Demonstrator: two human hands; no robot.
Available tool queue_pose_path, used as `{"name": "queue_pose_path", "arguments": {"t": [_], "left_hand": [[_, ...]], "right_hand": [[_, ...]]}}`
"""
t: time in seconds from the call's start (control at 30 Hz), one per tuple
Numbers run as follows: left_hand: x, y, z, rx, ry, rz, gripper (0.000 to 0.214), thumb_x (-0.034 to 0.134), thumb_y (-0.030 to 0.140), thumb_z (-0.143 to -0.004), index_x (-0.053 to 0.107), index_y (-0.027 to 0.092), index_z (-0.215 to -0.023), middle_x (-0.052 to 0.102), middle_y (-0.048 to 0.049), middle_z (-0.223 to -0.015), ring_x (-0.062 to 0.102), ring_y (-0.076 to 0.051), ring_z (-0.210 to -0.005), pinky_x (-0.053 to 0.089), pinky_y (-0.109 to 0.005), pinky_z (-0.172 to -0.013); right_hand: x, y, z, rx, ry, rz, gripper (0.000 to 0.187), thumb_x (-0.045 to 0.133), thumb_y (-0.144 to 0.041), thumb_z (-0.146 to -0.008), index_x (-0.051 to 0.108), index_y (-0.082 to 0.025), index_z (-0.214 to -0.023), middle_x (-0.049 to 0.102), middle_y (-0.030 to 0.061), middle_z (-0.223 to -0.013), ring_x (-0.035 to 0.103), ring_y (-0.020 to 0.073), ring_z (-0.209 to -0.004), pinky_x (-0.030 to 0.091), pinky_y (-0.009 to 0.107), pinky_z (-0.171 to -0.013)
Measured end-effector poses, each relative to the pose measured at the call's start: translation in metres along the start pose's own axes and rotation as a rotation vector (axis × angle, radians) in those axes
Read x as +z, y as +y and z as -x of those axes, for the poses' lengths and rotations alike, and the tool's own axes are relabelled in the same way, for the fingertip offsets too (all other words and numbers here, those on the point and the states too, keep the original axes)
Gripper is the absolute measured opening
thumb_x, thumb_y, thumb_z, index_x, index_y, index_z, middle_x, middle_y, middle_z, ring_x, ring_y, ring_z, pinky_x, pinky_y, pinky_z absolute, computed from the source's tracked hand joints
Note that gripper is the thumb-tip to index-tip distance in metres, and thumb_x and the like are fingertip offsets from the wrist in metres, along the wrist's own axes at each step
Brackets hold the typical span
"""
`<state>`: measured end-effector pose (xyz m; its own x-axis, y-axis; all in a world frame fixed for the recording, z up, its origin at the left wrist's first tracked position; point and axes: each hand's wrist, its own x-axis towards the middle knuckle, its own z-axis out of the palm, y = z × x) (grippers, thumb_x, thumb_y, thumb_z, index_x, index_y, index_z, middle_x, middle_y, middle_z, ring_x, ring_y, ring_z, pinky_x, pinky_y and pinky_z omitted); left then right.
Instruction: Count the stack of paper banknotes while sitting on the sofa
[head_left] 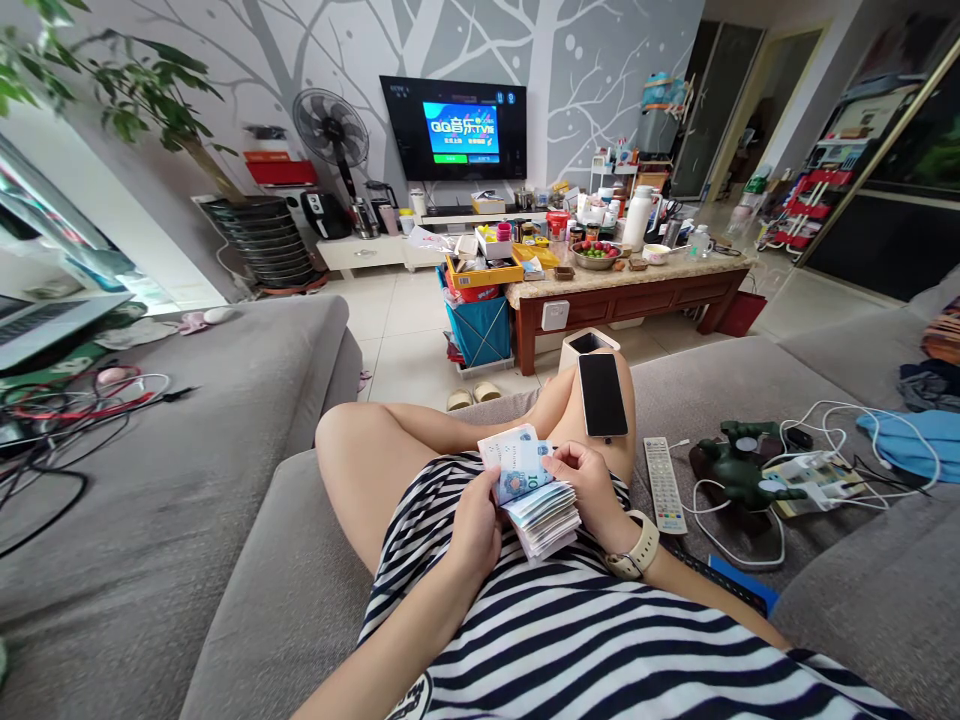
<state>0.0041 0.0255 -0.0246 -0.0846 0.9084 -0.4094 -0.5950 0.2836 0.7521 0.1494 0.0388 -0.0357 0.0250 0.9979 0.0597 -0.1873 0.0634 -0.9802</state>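
A thick stack of banknotes (pixel 546 520) rests over my lap, its layered edges facing me. My left hand (pixel 478 525) is closed on the left side of the notes, thumb on top. With thumb and finger pinched, my right hand (pixel 589 485) grips the right edge of a bluish note (pixel 525 472) marked 10, which stands up from the stack. Another pale note (pixel 504 440) shows behind it. A watch with a cream strap (pixel 634 548) is on my right wrist. Just beyond, a phone (pixel 602 395) lies dark-screened on my leg.
On the grey sofa to my right lie a remote control (pixel 664 485), a dark green figure (pixel 739 470) and white cables. Tangled cables (pixel 67 420) lie at the left. Ahead stands a cluttered coffee table (pixel 630 285) beside a blue bin (pixel 480 330).
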Motion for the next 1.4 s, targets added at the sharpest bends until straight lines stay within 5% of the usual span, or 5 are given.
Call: {"name": "queue_pose_path", "arguments": {"t": [0.9, 1.13, 1.4], "left_hand": [[-0.002, -0.002, 0.001, 0.020, -0.023, -0.017, 0.015, 0.059, 0.018, -0.076, 0.071, 0.010, -0.081, 0.075, -0.0073, -0.076, 0.068, -0.017, -0.066, 0.057, -0.027, -0.065], [0.000, -0.001, 0.001, -0.007, -0.009, 0.016, 0.020, 0.061, 0.021, -0.076, 0.071, 0.010, -0.089, 0.077, -0.0127, -0.085, 0.071, -0.026, -0.076, 0.058, -0.035, -0.067], [-0.001, 0.000, 0.004, 0.043, -0.061, -0.007, 0.015, 0.070, 0.020, -0.065, 0.070, 0.011, -0.077, 0.072, -0.0048, -0.070, 0.065, -0.017, -0.063, 0.053, -0.028, -0.063]], "right_hand": [[0.004, -0.010, 0.006, -0.007, -0.082, -0.059, 0.028, 0.071, -0.044, -0.076, 0.060, -0.018, -0.071, 0.054, -0.0030, -0.064, 0.045, 0.0124, -0.058, 0.036, 0.025, -0.056], [0.001, -0.006, 0.007, -0.005, -0.127, -0.069, 0.036, 0.061, -0.051, -0.085, 0.059, -0.019, -0.069, 0.056, -0.0016, -0.057, 0.045, 0.0132, -0.052, 0.034, 0.026, -0.053], [0.002, -0.006, 0.004, 0.001, -0.035, -0.018, 0.031, 0.075, -0.042, -0.074, 0.056, -0.019, -0.066, 0.052, -0.0043, -0.057, 0.045, 0.0125, -0.054, 0.035, 0.025, -0.055]]}}
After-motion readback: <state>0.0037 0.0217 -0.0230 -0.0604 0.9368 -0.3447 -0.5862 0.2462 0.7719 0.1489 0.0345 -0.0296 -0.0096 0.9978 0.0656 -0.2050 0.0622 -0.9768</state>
